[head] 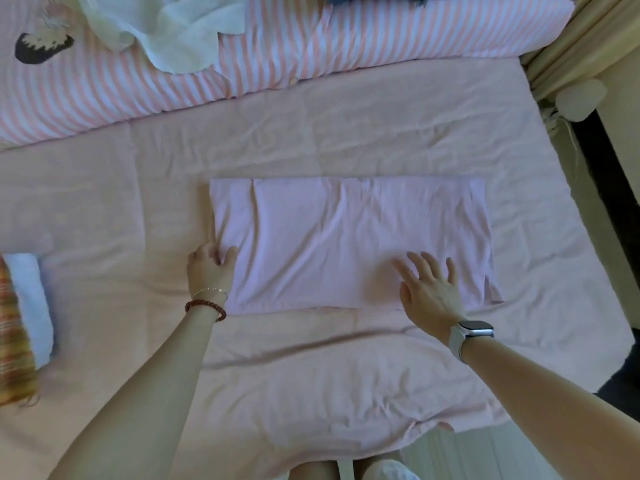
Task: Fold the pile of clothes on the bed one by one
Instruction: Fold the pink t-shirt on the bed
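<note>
A person standing at the edge of a bed [346, 358] works on a pale pink garment [353, 237], which lies flat on the pink sheet as a long rectangle, its sides already turned in and a narrow flap showing at its left end. The left hand [211, 268] pinches the garment's left edge near the lower corner, thumb on top and fingers curled under the cloth. The right hand [429, 289] rests on the garment's lower right part with fingers straight and spread, palm down, apparently smoothing or pinning the fabric. The step in hand looks to be the crosswise fold of this one piece: the lengthwise folds are done, the halving is not yet made. The next move likely calls for the left hand to lift its end and carry it across toward the right while the other hand keeps the cloth from sliding, the edges then squared up. To the far left, a folded white item [33, 299] and a plaid one [14, 341] sit beside each other at the frame's edge. Unfolded clothes, a cream piece [180, 26] among them, wait on the striped duvet [311, 46] beyond.
</note>
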Motion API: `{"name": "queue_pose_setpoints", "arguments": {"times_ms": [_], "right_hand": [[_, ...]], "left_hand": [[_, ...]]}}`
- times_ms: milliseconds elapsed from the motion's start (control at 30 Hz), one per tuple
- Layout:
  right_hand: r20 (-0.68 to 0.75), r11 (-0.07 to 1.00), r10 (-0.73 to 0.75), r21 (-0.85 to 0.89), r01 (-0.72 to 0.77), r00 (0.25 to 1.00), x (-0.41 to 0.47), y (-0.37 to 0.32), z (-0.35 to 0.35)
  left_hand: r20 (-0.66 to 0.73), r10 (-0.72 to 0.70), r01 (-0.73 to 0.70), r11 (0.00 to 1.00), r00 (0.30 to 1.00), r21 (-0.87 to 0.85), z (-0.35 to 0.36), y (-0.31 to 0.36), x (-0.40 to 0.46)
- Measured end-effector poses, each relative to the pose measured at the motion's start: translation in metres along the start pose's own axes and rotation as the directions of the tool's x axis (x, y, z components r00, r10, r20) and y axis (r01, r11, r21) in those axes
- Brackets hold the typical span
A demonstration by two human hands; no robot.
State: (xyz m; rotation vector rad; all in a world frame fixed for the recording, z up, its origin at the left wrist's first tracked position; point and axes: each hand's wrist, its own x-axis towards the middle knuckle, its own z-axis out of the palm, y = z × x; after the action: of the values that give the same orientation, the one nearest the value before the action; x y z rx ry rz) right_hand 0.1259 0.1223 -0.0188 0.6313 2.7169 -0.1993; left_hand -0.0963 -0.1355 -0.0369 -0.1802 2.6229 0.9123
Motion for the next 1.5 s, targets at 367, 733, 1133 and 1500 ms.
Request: {"name": "queue_pose_setpoints", "arguments": {"times_ms": [367, 733, 1133, 1500], "right_hand": [[0.185, 0.996, 0.087, -0.032, -0.083, 0.979, 0.041, -0.036, 0.043], [-0.037, 0.990, -0.136, 0.021, 0.137, 0.990, 0.083, -0.073, 0.024], [0.164, 0.993, -0.116, -0.002, 0.118, 0.980, 0.109, -0.078, 0.034], [-0.022, 0.985, -0.143, 0.095, 0.144, 0.989, 0.083, -0.063, 0.034]], "left_hand": [[-0.198, 0.099, -0.120, 0.988, 0.975, -0.099, 0.016, 0.000, 0.030], [0.039, 0.002, 0.001, 0.997, 0.999, -0.082, 0.009, 0.048, 0.108], [-0.145, -0.183, 0.148, 0.964, 0.972, -0.223, 0.019, 0.046, 0.145], [-0.156, 0.357, -0.284, 0.890, 0.921, 0.357, 0.025, -0.010, -0.002]]}}
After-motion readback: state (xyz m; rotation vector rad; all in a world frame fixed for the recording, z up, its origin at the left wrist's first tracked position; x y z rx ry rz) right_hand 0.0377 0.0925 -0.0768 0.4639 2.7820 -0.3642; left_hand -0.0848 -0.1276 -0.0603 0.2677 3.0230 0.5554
